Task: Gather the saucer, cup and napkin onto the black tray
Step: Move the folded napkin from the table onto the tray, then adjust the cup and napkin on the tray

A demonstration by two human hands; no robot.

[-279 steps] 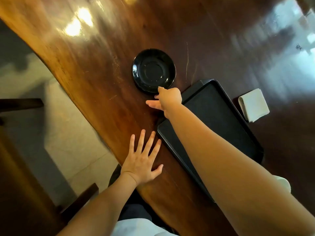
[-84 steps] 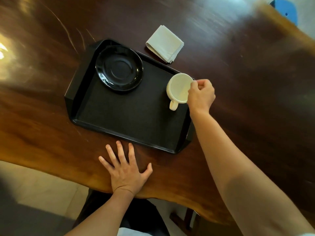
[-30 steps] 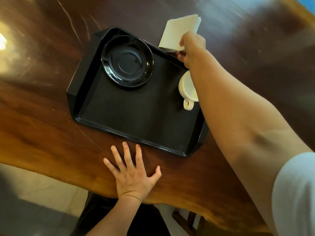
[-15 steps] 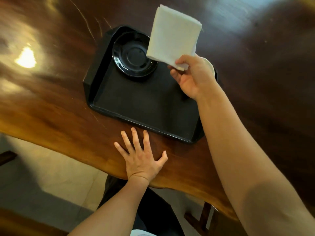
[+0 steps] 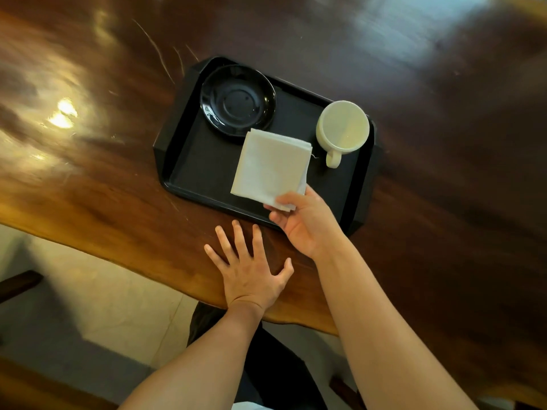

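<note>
Over the middle of the black tray (image 5: 189,173) our right hand (image 5: 307,223) pinches the near corner of the folded white napkin (image 5: 270,165) between thumb and fingers. The black saucer (image 5: 238,99) sits in the tray's far left corner and the cream cup (image 5: 342,125) stands upright at its far right. Our left hand (image 5: 251,273) lies flat, fingers spread, on the wooden table (image 5: 88,187) near the tray's near edge, gripping nothing. We judge the main risk to be letting go too high: held by one corner, the napkin could unfold or land draped across the saucer's rim. Half a second ago we held the napkin raised over the tray's far side; it is now lower, nearer us, and level over the tray floor.
</note>
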